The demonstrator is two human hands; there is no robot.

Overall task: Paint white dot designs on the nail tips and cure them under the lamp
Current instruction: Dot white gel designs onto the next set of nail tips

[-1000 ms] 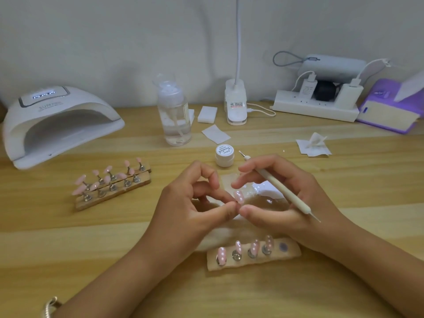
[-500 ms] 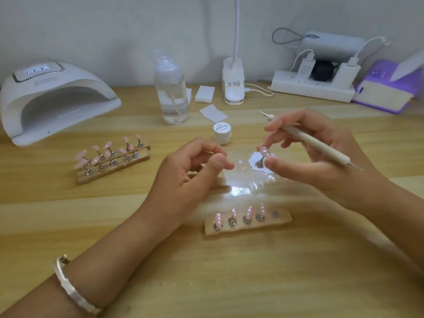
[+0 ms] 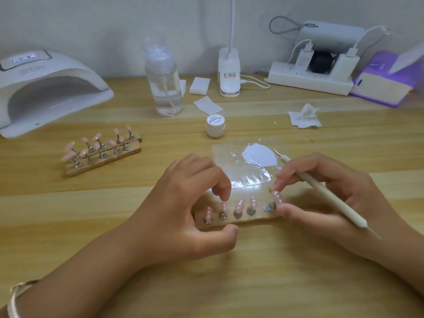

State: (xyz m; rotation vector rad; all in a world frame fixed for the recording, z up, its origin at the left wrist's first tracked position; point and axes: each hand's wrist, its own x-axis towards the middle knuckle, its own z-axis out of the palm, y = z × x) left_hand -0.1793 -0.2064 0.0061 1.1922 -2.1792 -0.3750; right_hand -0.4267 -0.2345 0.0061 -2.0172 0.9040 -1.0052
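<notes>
Nail tip [image 3: 276, 197], pink w/ white dots, sits at the right end of the wooden strip [image 3: 257, 216], just over the last free metal disc [image 3: 267, 207], pinched betw. thumb & forefinger of the right hand [image 3: 339, 180]; that grip is clamped on it, and the dotting tool [image 3: 325, 193] lies across the same hand's fingers. It's prob. v. light, thin stiff plastic on a small metal foot; the dots look wet and uncured, so they'd smear. Best hold is low, by the foot or side edges, never the painted face. The foot likely snaps to the disc, so ease it down. Four more dotted tips [image 3: 238, 206] stand upright along the strip. The left hand [image 3: 183, 210] seems to brace the strip, thumb at the front edge, curled fingers at the back, forefinger v. near the 2nd tip, a smear risk. Behind: white paint [image 3: 259, 154] on a clear sheet [image 3: 247, 177], a small jar [image 3: 215, 126]. The lamp [image 3: 46, 88] is far left on the desk [image 3: 252, 283], well apart, so move the whole strip level.
</notes>
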